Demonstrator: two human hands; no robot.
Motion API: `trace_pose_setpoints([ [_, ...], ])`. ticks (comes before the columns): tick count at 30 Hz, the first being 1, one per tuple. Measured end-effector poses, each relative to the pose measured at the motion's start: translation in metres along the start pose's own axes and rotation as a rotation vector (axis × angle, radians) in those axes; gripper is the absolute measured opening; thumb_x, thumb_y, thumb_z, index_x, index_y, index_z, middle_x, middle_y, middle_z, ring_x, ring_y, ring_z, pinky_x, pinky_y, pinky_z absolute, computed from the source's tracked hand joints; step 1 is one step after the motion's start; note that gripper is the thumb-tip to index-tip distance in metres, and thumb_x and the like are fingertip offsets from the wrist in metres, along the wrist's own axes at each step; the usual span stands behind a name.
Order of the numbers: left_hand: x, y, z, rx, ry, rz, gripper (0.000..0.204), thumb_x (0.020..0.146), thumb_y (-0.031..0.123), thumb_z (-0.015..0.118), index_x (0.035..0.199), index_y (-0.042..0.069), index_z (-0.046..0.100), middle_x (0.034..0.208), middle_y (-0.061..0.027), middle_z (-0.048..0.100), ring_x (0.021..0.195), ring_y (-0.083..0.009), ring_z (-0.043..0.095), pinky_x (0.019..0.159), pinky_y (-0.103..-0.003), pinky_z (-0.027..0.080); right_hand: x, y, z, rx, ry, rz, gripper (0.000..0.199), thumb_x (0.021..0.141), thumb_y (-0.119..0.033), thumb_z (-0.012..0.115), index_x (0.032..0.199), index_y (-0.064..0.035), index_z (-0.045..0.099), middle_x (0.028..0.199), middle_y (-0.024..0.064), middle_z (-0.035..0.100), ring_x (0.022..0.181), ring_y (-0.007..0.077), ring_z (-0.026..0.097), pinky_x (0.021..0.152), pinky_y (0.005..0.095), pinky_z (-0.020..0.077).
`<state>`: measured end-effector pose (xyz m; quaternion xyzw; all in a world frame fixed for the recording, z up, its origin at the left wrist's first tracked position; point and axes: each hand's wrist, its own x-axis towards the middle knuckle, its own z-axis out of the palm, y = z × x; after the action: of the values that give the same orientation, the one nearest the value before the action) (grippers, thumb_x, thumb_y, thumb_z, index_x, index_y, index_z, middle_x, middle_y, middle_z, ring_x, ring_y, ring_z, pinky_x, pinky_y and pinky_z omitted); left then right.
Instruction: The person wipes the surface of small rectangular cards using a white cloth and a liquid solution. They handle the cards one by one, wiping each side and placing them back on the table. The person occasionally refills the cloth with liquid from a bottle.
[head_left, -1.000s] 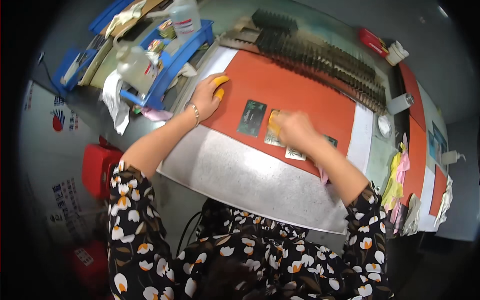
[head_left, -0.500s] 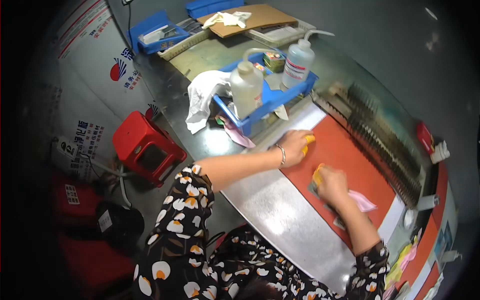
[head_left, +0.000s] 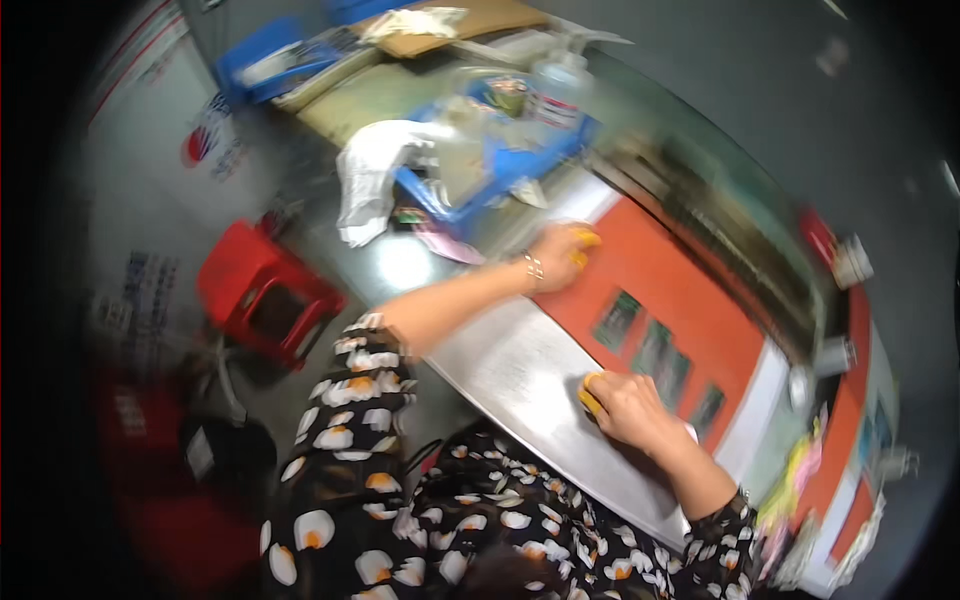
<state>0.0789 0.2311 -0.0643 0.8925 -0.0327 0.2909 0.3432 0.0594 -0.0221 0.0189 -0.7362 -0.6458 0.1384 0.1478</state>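
A flat orange-red sheet [head_left: 670,270] lies on the work table. My left hand [head_left: 560,258] rests at its far left edge. Yellow covers are on its fingertips, which are bent and slightly apart, with nothing seen between them. My right hand [head_left: 632,410], also with yellow fingertip covers, is curled closed over the bare metal strip at the sheet's near edge. Whatever it holds, if anything, is hidden. Several dark grey-green flat pieces lie on the sheet, among them a rectangular piece [head_left: 618,320] and a larger piece [head_left: 660,362] beyond my right hand.
A blue tray [head_left: 470,215] with squeeze bottles stands at the far left, a white cloth [head_left: 375,180] over its side. Behind the sheet runs a dark toothed rack [head_left: 740,240]. On the floor at left is a red stool [head_left: 265,290]. Coloured cloths [head_left: 790,480] hang at right.
My right hand has drawn back toward me, off the sheet, uncovering the dark pieces. The pink cloth beside it no longer shows. My left hand stays at the sheet's edge while the view shifts.
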Motion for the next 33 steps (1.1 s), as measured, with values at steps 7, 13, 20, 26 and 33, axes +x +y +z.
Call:
trace_pose_setpoints([
  [7, -0.019, 0.059, -0.050, 0.137, -0.387, 0.067, 0.080, 0.065, 0.032, 0.074, 0.129, 0.001, 0.036, 0.133, -0.0163, 0.035, 0.123, -0.0338, 0.033, 0.102, -0.039, 0.029, -0.195, 0.010, -0.044, 0.829, 0.372, 0.717, 0.010, 0.086, -0.011, 0.053, 0.079, -0.0045, 0.055, 0.067, -0.0011, 0.057, 0.054, 0.0046, 0.052, 0.047, 0.0194, 0.0398],
  [13, -0.033, 0.074, -0.036, 0.337, -0.458, 0.059, 0.094, 0.054, 0.034, 0.080, 0.130, 0.003, 0.035, 0.135, -0.0161, 0.034, 0.124, -0.0342, 0.033, 0.102, -0.040, 0.030, -0.250, 0.038, 0.029, 1.403, 1.199, 0.794, 0.012, 0.088, -0.016, 0.053, 0.085, -0.0046, 0.053, 0.064, -0.0003, 0.049, 0.053, 0.0074, 0.050, 0.046, 0.0217, 0.0423],
  [20, -0.034, 0.075, -0.031, 0.410, -0.356, -0.096, 0.085, 0.058, 0.028, 0.078, 0.128, 0.001, 0.037, 0.128, -0.0174, 0.043, 0.116, -0.0360, 0.040, 0.097, -0.042, 0.032, -0.202, 0.087, 0.001, 0.659, 1.055, 0.697, 0.012, 0.084, -0.015, 0.054, 0.081, -0.0035, 0.054, 0.064, 0.0088, 0.056, 0.053, 0.0212, 0.054, 0.052, 0.0336, 0.0464],
  [26, -0.029, 0.111, -0.014, 0.353, -0.394, 0.071, 0.078, 0.066, 0.020, 0.072, 0.132, 0.004, 0.034, 0.133, -0.0170, 0.037, 0.123, -0.0348, 0.032, 0.101, -0.041, 0.026, -0.290, 0.120, -0.040, -0.162, 0.620, 1.220, 0.014, 0.076, -0.018, 0.055, 0.083, -0.0073, 0.059, 0.063, 0.0165, 0.058, 0.065, 0.0322, 0.059, 0.059, 0.0424, 0.0464],
  [33, 0.013, 0.215, 0.097, 0.329, -0.733, 0.314, 0.087, 0.056, 0.041, 0.077, 0.125, 0.001, 0.041, 0.128, -0.0174, 0.042, 0.126, -0.0331, 0.030, 0.104, -0.052, 0.015, -0.327, 0.116, -0.067, -0.530, 0.365, 1.234, 0.015, 0.074, -0.023, 0.060, 0.083, -0.0115, 0.064, 0.091, 0.0100, 0.057, 0.095, 0.0272, 0.052, 0.079, 0.0402, 0.0393],
])
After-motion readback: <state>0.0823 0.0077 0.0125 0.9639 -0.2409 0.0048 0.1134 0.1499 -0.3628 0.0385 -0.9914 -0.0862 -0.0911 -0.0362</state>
